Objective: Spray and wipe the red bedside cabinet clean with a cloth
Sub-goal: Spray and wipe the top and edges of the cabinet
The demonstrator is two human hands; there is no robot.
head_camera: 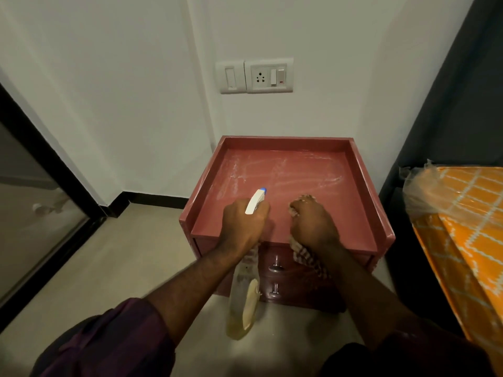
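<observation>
Head view: looks down on the red bedside cabinet (pixel 283 141), set on the floor in a wall corner, near an orange mattress (pixel 462 227).

Left grip (pixel 245 227): clasps the neck of the spray bottle (pixel 242 308), aims its nozzle (pixel 257 201) over the recessed top, lets the body hang in front of the drawers (pixel 283 270).

Right grip (pixel 313 227): clenches a bunched cloth (pixel 307 257), presses it on the near part of the top, lets a striped tail hang over the front edge.

Surface: shows white smeared streaks (pixel 272 175) across the far half, looks more even near the front.

Step in hand, by judgement: wiping of the sprayed top, roughly midway; drawer fronts and sides probably not yet done.

Next move, by judgement: calls for sweeping the cloth outward into the far corners and along the raised rim, with firm pressure to lift the residue; calls for keeping any fresh spray low, away from the wall socket (pixel 269 76).
</observation>
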